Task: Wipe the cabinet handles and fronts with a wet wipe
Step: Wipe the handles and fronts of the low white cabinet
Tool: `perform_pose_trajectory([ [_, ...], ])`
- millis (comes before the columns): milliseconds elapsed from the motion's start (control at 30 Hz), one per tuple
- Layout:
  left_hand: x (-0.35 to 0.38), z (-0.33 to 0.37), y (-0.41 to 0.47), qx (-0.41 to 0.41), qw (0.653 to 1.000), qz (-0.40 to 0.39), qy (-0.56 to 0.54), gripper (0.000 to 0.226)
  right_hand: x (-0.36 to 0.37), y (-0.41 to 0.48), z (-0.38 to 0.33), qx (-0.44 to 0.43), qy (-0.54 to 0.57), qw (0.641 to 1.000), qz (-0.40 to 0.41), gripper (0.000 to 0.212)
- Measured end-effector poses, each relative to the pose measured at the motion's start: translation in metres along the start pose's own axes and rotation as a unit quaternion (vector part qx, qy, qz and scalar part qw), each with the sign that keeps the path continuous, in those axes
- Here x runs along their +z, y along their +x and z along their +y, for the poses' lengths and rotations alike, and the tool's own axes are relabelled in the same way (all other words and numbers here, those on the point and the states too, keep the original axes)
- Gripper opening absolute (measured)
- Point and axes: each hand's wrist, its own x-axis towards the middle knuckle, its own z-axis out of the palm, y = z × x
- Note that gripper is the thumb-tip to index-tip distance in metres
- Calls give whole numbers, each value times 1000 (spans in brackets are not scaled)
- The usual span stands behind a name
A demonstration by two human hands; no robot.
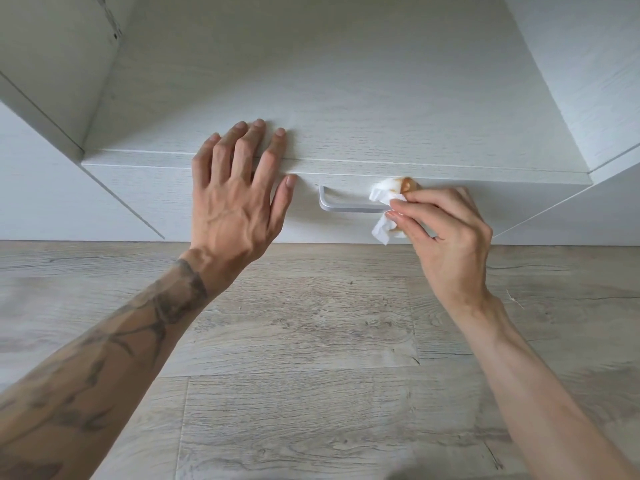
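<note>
Silver handle point(346, 206) horizontal, wipe point(380, 195) at right

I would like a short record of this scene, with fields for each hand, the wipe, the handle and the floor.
handle: silver bar on the white cabinet front
wet wipe: white, crumpled, brown stain
left hand: flat, fingers straight, resting on the cabinet top edge
right hand: pinches the wet wipe at the handle's right end
floor: pale wood planks
</note>
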Motion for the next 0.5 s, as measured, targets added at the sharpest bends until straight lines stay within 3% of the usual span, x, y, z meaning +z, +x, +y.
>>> perform_pose_trajectory([
  [300, -1, 0, 1, -1, 1000, -9, 1, 56, 24, 14, -26, -66, 30, 997, -30, 8],
  [500, 1, 1, 1, -2, 1000, -6, 7, 56, 28, 15, -29, -55, 44, 997, -26, 9],
])
